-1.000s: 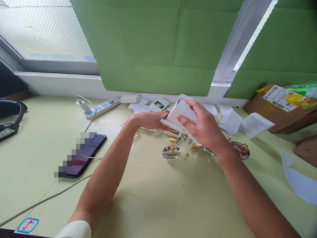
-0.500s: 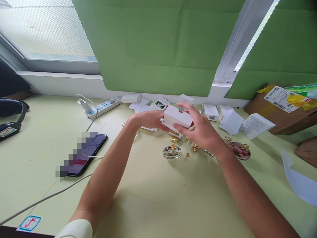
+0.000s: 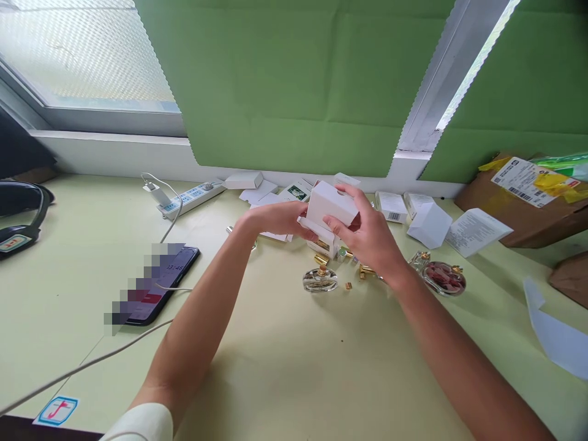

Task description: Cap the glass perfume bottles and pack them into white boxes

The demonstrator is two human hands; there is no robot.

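A small white carton (image 3: pixel 331 205) is held up off the table between both hands, tilted, with a loose flap at its lower left. My left hand (image 3: pixel 290 217) is closed on the carton's left edge, some fingers hidden behind it. Thumb and fingers of my right hand (image 3: pixel 366 236) grip its right end. Just below stands a clear oval perfume bottle (image 3: pixel 320 280) with a gold neck. Around it lie a gold cap (image 3: pixel 321 260) and a tiny gold piece (image 3: pixel 348 286). To the right sits a round bottle (image 3: pixel 443 279) with dark pink contents.
Small white boxes (image 3: pixel 390 207) and folded papers line the back by the wall. A power strip (image 3: pixel 192 199), a phone (image 3: pixel 160 288) with a white cable and a headset (image 3: pixel 27 220) are on the left. A brown cardboard box (image 3: pixel 528 196) stands at right.
The white carton has tipped more upright and risen slightly in my hands, opening a wider gap at its lower flap. My right hand has shifted slightly with it.
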